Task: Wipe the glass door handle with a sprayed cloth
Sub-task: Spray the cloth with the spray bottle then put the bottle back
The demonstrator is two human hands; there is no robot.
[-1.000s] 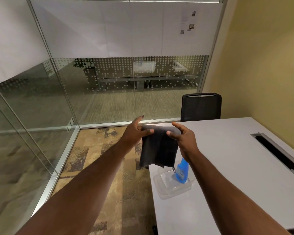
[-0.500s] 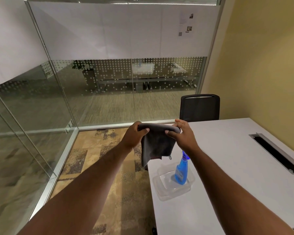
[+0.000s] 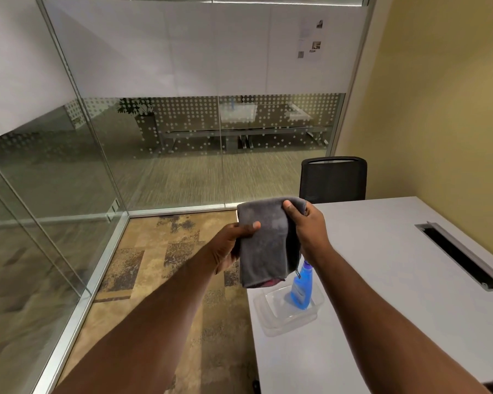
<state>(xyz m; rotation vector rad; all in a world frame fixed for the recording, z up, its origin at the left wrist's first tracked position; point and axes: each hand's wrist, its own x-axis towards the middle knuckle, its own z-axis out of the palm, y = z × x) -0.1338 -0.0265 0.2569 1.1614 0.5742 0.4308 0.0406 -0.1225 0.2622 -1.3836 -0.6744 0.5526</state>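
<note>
Left hand (image 3: 231, 248) shifted lower on cloth (image 3: 265, 251) | grey, folded, hanging

The room was enclosed by glass walls (image 3: 182, 172), frosted above and dotted below, with a yellow wall (image 3: 439, 123) on the right. The floor (image 3: 160, 245) was covered in mottled brown carpet. A black mesh chair (image 3: 333, 180) was set just beyond the white worktop (image 3: 410, 265).

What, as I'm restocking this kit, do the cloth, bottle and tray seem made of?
Cloth: soft grey fabric, likely microfibre; it drapes, matt and fuzzy.
Bottle: translucent blue plastic, probably; light passes through.
Tray: clear glossy plastic, probably; the table shows through.
</note>
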